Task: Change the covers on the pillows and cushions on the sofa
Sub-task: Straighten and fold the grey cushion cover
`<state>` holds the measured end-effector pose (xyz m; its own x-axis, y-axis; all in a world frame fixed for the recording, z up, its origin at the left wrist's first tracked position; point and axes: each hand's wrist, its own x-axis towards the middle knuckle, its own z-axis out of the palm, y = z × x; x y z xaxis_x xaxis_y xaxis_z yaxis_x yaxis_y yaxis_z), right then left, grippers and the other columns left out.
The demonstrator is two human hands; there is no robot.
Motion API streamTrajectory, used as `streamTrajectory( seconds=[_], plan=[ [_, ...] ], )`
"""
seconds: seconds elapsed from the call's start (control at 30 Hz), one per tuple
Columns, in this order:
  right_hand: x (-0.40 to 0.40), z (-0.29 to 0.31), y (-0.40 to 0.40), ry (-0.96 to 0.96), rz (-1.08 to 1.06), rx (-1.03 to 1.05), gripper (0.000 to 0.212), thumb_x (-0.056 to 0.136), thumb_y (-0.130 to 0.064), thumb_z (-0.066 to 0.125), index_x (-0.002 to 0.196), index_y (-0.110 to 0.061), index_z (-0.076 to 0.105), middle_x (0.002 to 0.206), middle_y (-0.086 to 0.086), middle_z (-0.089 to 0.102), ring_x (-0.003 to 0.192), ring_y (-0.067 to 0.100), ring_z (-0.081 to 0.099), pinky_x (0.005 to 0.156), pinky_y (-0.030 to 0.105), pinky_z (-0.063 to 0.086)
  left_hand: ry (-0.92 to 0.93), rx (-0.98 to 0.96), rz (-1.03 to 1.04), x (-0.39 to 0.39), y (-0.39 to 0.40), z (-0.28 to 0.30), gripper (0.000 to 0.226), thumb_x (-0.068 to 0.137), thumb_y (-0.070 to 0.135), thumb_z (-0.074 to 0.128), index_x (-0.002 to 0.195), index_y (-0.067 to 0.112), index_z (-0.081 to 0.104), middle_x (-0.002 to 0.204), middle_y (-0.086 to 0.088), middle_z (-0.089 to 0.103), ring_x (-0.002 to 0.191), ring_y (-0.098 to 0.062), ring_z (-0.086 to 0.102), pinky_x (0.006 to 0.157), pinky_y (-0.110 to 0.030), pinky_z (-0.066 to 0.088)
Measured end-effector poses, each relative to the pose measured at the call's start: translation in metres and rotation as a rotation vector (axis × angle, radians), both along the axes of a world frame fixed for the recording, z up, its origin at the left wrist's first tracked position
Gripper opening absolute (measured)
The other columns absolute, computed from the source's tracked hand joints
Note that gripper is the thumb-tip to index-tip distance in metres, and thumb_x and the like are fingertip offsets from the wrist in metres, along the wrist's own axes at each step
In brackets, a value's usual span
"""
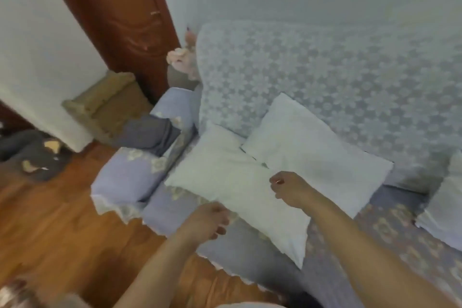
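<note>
Lying flat on the sofa (pixel 250 252) seat, a plump white pillow (pixel 232 182) sits under both hands: left hand (pixel 207 220) curled at its near edge, right hand (pixel 291 189) loosely fisted above, grip unclear through blur. Another pillow (pixel 312 142) leans behind.

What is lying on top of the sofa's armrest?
A folded dark grey cloth lies on the lilac-covered armrest, partly over its floral lace trim. What lies beneath the folds is covered, so I cannot tell.
</note>
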<state>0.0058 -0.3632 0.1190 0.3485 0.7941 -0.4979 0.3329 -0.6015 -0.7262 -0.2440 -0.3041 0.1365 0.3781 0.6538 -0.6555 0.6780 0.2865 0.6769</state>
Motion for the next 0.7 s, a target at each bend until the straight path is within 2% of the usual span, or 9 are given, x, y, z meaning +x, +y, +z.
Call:
streamTrajectory(
  seconds=[0.13,0.3,0.43,0.53,0.6,0.7],
  plan=[
    [-0.107,0.014,0.089,0.068,0.206,-0.016,0.025,0.097,-0.03,0.058,0.122,-0.025,0.059,0.116,-0.002,0.062,0.104,0.018,0.063,0.07,0.022,0.044,0.038,0.085,0.315,-0.124,0.061,0.017,0.016,0.103,0.022,0.054,0.107,0.015,0.068,0.101,-0.007,0.073,0.079,-0.019,0.07,0.074,-0.032,0.056],
    [-0.157,0.011,0.169,0.092,0.213,-0.019,0.023,0.098,-0.028,0.057,0.12,-0.026,0.059,0.119,-0.002,0.059,0.108,0.019,0.061,0.074,0.022,0.044,-0.058,0.132,0.507,-0.172,0.126,0.012,0.017,0.104,0.021,0.053,0.105,0.015,0.069,0.097,-0.007,0.074,0.083,-0.022,0.073,0.071,-0.031,0.056],
    [-0.162,-0.018,0.211,0.155,0.218,-0.109,0.023,0.097,-0.025,0.059,0.12,-0.022,0.059,0.114,-0.001,0.06,0.093,0.015,0.063,0.07,0.02,0.047,-0.073,-0.002,0.495,-0.168,0.149,-0.018,0.018,0.104,0.021,0.053,0.105,0.015,0.07,0.1,-0.008,0.075,0.089,-0.027,0.075,0.076,-0.033,0.058],
    [-0.16,-0.039,0.252,0.19,0.145,-0.168,0.015,0.097,-0.017,0.059,0.112,-0.017,0.06,0.111,0.004,0.059,0.088,0.019,0.06,0.071,0.021,0.047,-0.005,-0.054,0.456,-0.167,0.177,-0.031,0.018,0.104,0.022,0.052,0.105,0.017,0.07,0.102,-0.006,0.074,0.085,-0.02,0.073,0.077,-0.031,0.057],
    [-0.164,-0.048,0.279,0.194,0.102,-0.175,0.012,0.096,-0.014,0.058,0.108,-0.015,0.06,0.11,0.006,0.06,0.09,0.022,0.061,0.075,0.026,0.047,0.053,-0.022,0.438,-0.172,0.203,-0.034,0.016,0.103,0.023,0.053,0.104,0.02,0.068,0.102,-0.004,0.073,0.085,-0.018,0.072,0.077,-0.03,0.056],
    [-0.178,-0.045,0.31,0.299,0.028,-0.191,0.021,0.094,-0.017,0.057,0.115,-0.017,0.06,0.11,0.004,0.062,0.084,0.017,0.066,0.071,0.025,0.05,0.147,0.107,0.368,-0.177,0.255,-0.039,0.014,0.102,0.022,0.053,0.107,0.024,0.066,0.105,0.001,0.069,0.09,-0.015,0.068,0.079,-0.029,0.054]
  ],
)
